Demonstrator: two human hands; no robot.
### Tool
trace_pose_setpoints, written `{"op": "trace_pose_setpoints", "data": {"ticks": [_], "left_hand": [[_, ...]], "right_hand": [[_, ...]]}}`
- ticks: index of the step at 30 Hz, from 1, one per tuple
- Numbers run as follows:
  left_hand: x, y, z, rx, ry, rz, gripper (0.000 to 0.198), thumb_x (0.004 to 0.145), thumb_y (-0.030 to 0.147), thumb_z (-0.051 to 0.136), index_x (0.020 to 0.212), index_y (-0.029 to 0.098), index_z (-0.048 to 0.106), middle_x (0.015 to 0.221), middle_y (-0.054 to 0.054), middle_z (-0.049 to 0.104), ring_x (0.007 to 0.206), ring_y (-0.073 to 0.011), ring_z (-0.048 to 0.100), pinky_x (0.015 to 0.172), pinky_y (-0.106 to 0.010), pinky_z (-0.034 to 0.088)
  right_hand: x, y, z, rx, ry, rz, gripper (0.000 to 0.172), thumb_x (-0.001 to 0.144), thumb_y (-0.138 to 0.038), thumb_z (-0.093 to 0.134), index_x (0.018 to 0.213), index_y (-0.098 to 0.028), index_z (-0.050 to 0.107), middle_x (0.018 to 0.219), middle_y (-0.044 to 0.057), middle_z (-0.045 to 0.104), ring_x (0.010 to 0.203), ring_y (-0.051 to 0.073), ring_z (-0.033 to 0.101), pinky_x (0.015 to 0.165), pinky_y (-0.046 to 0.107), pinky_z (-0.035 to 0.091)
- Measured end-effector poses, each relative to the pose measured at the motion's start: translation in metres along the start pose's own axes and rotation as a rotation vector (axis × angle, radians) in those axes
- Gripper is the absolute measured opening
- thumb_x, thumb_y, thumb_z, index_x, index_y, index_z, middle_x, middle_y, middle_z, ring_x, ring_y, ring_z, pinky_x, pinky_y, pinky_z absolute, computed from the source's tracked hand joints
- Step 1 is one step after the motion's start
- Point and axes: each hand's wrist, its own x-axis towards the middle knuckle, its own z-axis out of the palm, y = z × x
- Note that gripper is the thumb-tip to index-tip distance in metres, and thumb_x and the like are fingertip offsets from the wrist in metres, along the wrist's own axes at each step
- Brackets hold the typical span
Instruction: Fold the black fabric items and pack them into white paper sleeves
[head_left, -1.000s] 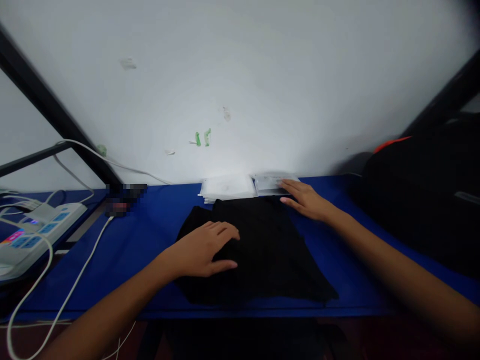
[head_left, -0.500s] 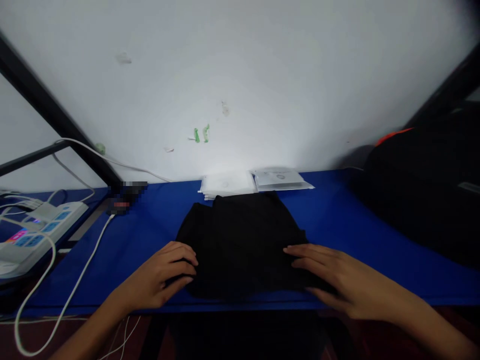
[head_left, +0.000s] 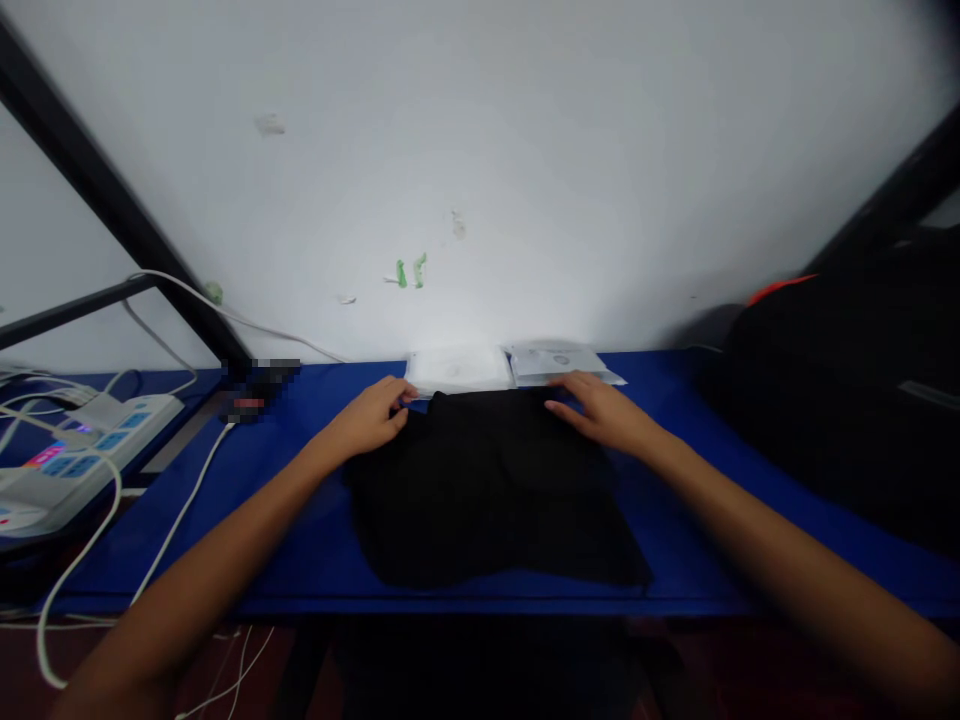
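Note:
A folded black garment [head_left: 487, 490] lies on the blue tabletop [head_left: 292, 535] in front of me; its kind is hard to make out. At its far left corner, my left hand [head_left: 371, 415] has thumb and fingers apart, the fingertips by the cloth's edge. My right hand [head_left: 600, 410] is at the far right corner, fingers stretched out and thumb on or just over the cloth. Just behind the garment, a stack of white packets [head_left: 457, 368] and a flat pale packet [head_left: 559, 362] rest against the wall.
On the left are a white power strip [head_left: 112, 450] with plugged-in cables and a dark, blurred-out object [head_left: 259, 390] with a white cable [head_left: 199, 475]. A large black bag-like object [head_left: 840, 400] fills the right side. Dark frame bars [head_left: 97, 180] slant up at both sides.
Both hands have moved from the garment's near sides to its far corners. The garment's near right part now spreads wider and lies flatter. The view has shifted slightly.

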Motion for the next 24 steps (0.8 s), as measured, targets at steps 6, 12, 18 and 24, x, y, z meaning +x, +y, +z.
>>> {"op": "trace_pose_setpoints", "data": {"ticks": [6,12,18,24], "left_hand": [[0.039,0.008,0.022,0.133,-0.182,0.008,0.022,0.087,0.034,0.061,0.102,0.017,0.062,0.099,-0.009,0.060,0.088,-0.0237,0.059,0.078,-0.035,0.047],[0.034,0.024,0.011,0.119,-0.113,0.001,0.008,0.085,0.023,0.058,0.091,0.018,0.055,0.094,-0.007,0.060,0.088,-0.0227,0.057,0.075,-0.033,0.045],[-0.007,0.063,0.001,0.020,0.046,0.203,0.007,0.091,0.023,0.052,0.094,0.017,0.055,0.092,-0.005,0.063,0.085,-0.0198,0.057,0.078,-0.034,0.044],[-0.050,0.084,0.008,0.016,-0.168,0.379,0.017,0.097,0.021,0.045,0.105,0.017,0.059,0.097,-0.007,0.066,0.094,-0.0199,0.060,0.087,-0.035,0.044]], "right_hand": [[0.026,0.011,0.023,-0.088,-0.037,-0.090,0.013,0.091,-0.018,0.049,0.098,-0.017,0.060,0.098,0.012,0.060,0.094,0.027,0.060,0.081,0.042,0.053],[0.014,0.009,-0.002,-0.014,0.032,-0.112,0.009,0.091,-0.018,0.048,0.097,-0.020,0.054,0.102,0.012,0.058,0.099,0.027,0.057,0.083,0.042,0.051],[-0.023,-0.013,-0.036,0.192,0.002,-0.230,0.007,0.091,-0.021,0.051,0.097,-0.023,0.054,0.111,0.010,0.060,0.105,0.025,0.056,0.087,0.042,0.049],[-0.040,-0.040,-0.035,0.153,-0.296,-0.321,0.017,0.091,-0.025,0.052,0.076,-0.020,0.055,0.102,0.010,0.064,0.093,0.023,0.060,0.085,0.042,0.048]]}}
